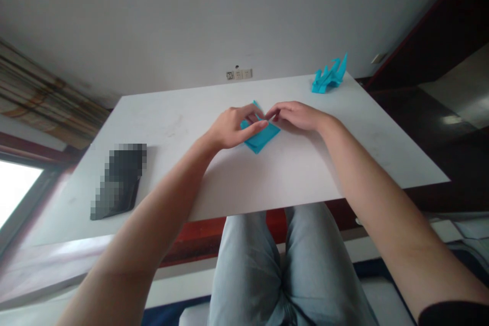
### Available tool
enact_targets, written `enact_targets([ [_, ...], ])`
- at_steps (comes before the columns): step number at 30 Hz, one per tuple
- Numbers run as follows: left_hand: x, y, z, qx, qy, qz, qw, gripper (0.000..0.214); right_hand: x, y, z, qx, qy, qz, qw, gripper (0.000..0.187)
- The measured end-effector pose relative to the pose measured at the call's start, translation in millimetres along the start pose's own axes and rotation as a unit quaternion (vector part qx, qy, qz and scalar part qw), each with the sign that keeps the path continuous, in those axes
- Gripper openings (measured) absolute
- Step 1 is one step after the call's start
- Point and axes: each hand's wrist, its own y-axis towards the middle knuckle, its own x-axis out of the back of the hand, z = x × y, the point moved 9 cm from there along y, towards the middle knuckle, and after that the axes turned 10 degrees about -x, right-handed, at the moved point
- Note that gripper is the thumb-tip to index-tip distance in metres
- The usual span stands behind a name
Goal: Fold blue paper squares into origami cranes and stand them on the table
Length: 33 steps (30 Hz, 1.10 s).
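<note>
A folded piece of bright blue origami paper [263,139] lies on the white table between my hands, one corner pointing towards me. Across its left part rests my left hand [236,126], thumb on the paper and fingers bent over its upper part. From the right, my right hand [296,114] reaches in with thumb and fingertips pinched together at the paper's upper right edge. The fingertips of both hands almost meet there and hide part of the folds.
Finished blue folded-paper figures [329,76] stand at the table's far right corner. A dark, pixelated flat object [119,181] lies on the left of the white table [171,112]. Behind the table is a wall with sockets [239,74]. My legs [248,265] are below the near edge.
</note>
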Motion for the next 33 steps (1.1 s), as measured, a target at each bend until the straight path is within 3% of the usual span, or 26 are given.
enact_targets([
  [5, -11.6, -1, 18, 0.015, 0.078, 0.059, 0.995, 0.029, -2, -1, -2, 0.011, -0.038, 0.016, 0.999, 0.036],
  [9, -10.2, -2, 25, 0.013, 0.117, 0.076, 0.990, 0.036, -4, 0, -4, 0.023, -0.028, 0.046, 0.998, 0.048],
  [17, -12.5, -7, 36, 0.085, 0.169, 0.118, 0.975, 0.049, -6, -6, -2, 0.029, -0.029, 0.076, 0.996, 0.055],
  [21, -15.2, -8, 41, 0.102, 0.163, 0.114, 0.975, 0.045, -6, -3, -2, 0.044, -0.034, 0.061, 0.997, 0.050],
  [27, -22.8, -6, 38, 0.062, 0.128, 0.108, 0.984, 0.048, -7, 3, 5, 0.103, -0.083, 0.022, 0.991, 0.038],
  [33, -26.5, -1, 32, 0.037, 0.091, 0.085, 0.992, 0.045, -10, 6, 0, 0.075, -0.077, -0.036, 0.994, 0.030],
])
